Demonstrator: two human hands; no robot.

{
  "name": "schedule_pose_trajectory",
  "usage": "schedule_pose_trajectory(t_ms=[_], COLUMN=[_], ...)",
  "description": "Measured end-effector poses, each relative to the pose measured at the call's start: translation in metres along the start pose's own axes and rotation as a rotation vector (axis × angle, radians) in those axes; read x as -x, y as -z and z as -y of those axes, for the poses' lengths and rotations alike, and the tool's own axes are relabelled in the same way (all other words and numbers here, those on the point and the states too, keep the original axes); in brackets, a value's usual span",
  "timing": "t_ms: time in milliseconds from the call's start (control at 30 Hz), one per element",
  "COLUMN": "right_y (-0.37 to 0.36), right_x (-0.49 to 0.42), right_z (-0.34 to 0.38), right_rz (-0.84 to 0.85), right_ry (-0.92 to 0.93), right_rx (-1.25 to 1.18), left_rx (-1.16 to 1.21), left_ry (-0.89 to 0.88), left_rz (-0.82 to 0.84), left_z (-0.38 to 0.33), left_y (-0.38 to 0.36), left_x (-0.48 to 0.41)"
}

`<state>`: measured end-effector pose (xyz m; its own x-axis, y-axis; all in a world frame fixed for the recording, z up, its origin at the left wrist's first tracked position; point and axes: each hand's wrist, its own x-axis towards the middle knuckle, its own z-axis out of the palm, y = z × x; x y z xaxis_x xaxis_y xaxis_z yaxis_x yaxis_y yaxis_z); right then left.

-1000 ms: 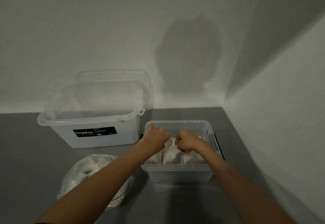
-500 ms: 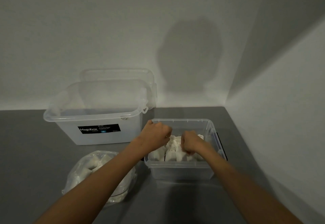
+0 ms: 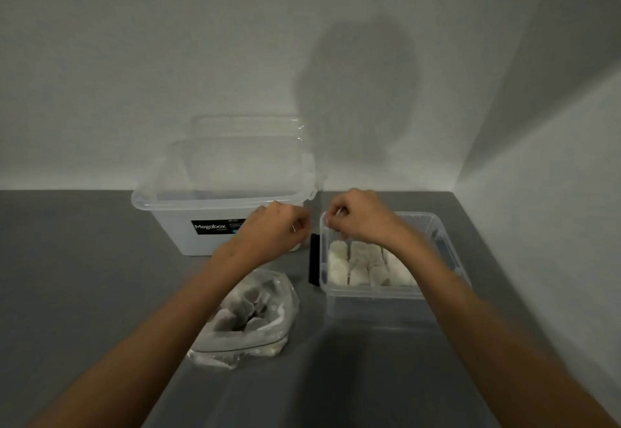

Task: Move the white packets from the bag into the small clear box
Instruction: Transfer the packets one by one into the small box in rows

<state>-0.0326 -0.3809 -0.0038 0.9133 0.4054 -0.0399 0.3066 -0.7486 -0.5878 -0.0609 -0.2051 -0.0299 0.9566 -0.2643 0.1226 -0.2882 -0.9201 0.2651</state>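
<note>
Left hand (image 3: 275, 231) and right hand (image 3: 361, 217) are hovering curled, seemingly empty; crowded small clear plastic box (image 3: 376, 310) is risking soft white packets (image 3: 364, 258) spilling over.

Two bare forearms (image 3: 168, 320), uncovered to the view's lower edge, bare left hand (image 3: 274, 227), bare right hand (image 3: 361, 217)

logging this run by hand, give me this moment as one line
left hand curled by Megabox bin; right hand curled over small clear box; white packets inside; more in bag
</note>
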Motion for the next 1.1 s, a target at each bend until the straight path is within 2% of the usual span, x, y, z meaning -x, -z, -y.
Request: schedule_pose_trajectory(t_ms=[233, 467, 600, 700, 833, 967, 1100], right_y=[-0.073, -0.163, -0.2, -0.224, -0.232, -0.232, -0.221], right_x=[-0.011, -0.022, -0.021, -0.02, -0.017, -0.016, -0.015], right_z=[0.07, 0.07, 0.064, 0.062, 0.061, 0.057, 0.055], right_rz=[0.157, 0.348, 0.246, 0.161, 0.068, 0.111, 0.129], right_ry=[0.087, -0.044, -0.072, -0.101, -0.095, -0.14, -0.17], right_rx=[-0.002, 0.088, 0.174, 0.128, 0.206, 0.262, 0.107], left_rx=[0.074, 0.067, 0.055, 0.073, 0.126, 0.162, 0.211], left_ry=[0.119, 0.138, 0.113, 0.102, 0.1, 0.102, 0.128], left_rz=[0.083, 0.207, 0.228, 0.212, 0.187, 0.158, 0.153], left_z=[0.073, 0.121, 0.132, 0.138, 0.142, 0.142, 0.142], left_y=[0.001, -0.025, -0.035, -0.039, -0.04, -0.042, -0.044], left_x=[0.054, 0.089, 0.1, 0.105, 0.11, 0.112, 0.11])
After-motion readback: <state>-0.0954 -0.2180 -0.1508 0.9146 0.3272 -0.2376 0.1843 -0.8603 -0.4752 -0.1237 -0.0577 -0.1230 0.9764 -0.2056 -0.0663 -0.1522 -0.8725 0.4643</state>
